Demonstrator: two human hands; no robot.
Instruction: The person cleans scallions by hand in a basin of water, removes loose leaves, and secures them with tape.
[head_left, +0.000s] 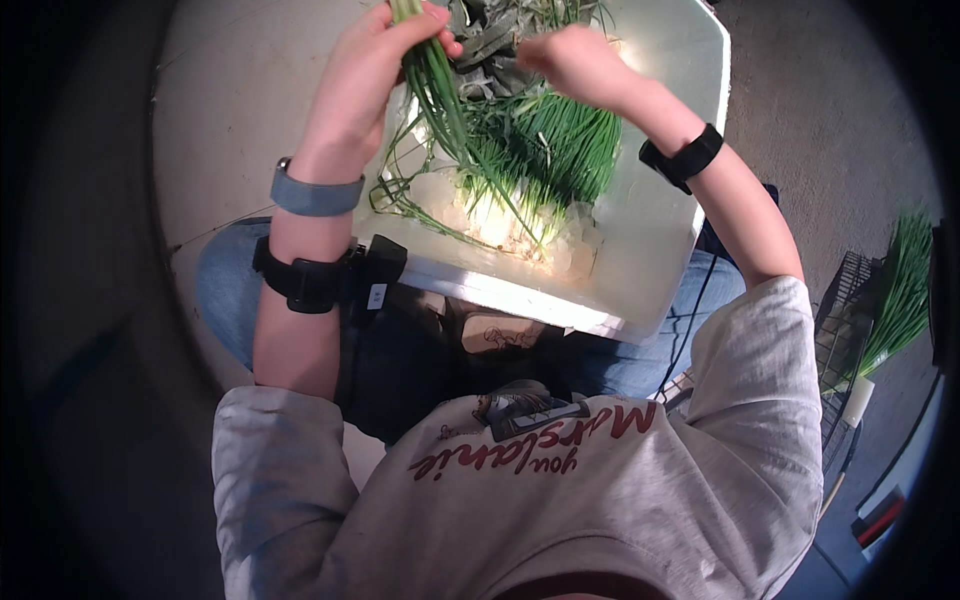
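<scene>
Near the top edge, my left hand (364, 82) grips a small bunch of long green chive-like stalks (439, 101), whose leaves hang toward me. The bunch's upper end is cut off by the picture's edge. My right hand (581, 66) is blurred, its fingers curled beside a crumpled dark grey material (487, 64); whether it pinches anything is unclear. Below both hands, a thick pile of similar green stalks (577, 142) lies in a pale box (517, 295), pale ends toward me. Loose, bent strands lie at the pile's left.
Whitish translucent lumps (435, 196) surround the pale stalk ends. The box rests across my jeans-clad legs (232, 277). At right, another green bunch (896, 300) stands by a wire rack (832, 352) and a white cylinder (858, 403). A thin dark cable (694, 322) runs beside my leg.
</scene>
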